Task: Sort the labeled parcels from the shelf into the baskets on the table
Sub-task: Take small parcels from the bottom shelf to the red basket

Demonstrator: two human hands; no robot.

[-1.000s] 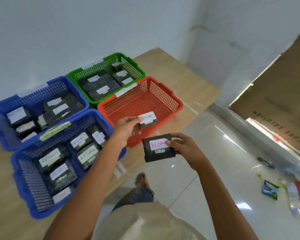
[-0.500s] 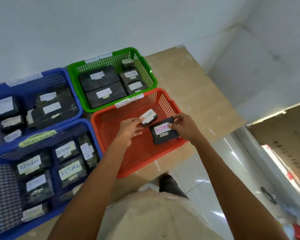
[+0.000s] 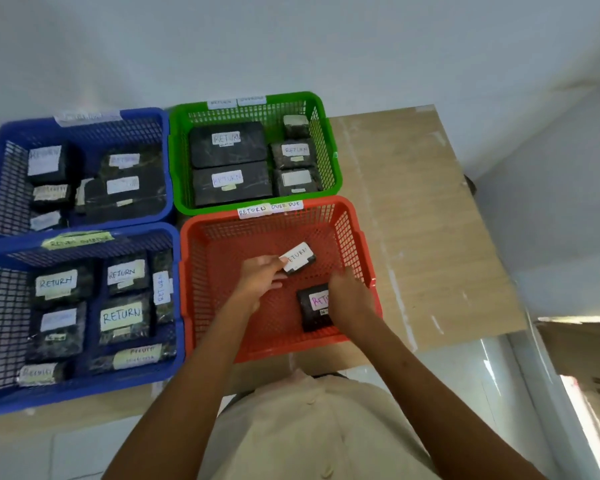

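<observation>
1. I count four baskets on the table (image 3: 416, 209), set two by two: rear blue basket (image 3: 0, 133), front blue basket (image 3: 179, 306), green basket (image 3: 330, 147) and red basket (image 3: 361, 237).
2. Green basket: five dark parcels, two large and three small. The blue ones are crowded, so I leave them uncounted.
3. Red basket: two parcels, both label up.
4. Small parcel (image 3: 300, 259): mid-basket, long axis diagonal from near-left to far-right. I cannot tell whether it touches the floor.
5. Left hand (image 3: 260, 277): thumb and fingertips pinch the small parcel's near-left end.
6. Larger parcel (image 3: 312, 313): near the front right corner, long axis roughly near-to-far, pink-lettered label at the far end.
7. Right hand (image 3: 347, 296): covers that parcel's right edge. Its fingers are hidden, so I cannot tell whether it grips.
</observation>
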